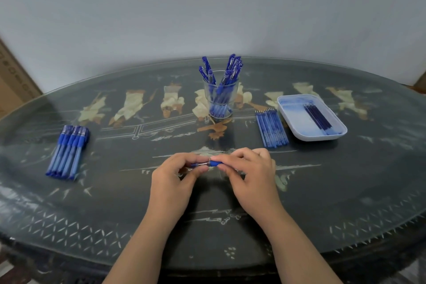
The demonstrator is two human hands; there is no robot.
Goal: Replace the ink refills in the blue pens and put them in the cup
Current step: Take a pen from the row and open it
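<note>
Lying crosswise, left-right: blue pen (215,163)

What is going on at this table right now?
A person grips one blue pen with both hands, left hand and right hand, over the middle of the table. The glass cup behind holds many pens. A row of pens lies at the left; loose refills lie beside a white tray holding darker refills at the right.
</note>
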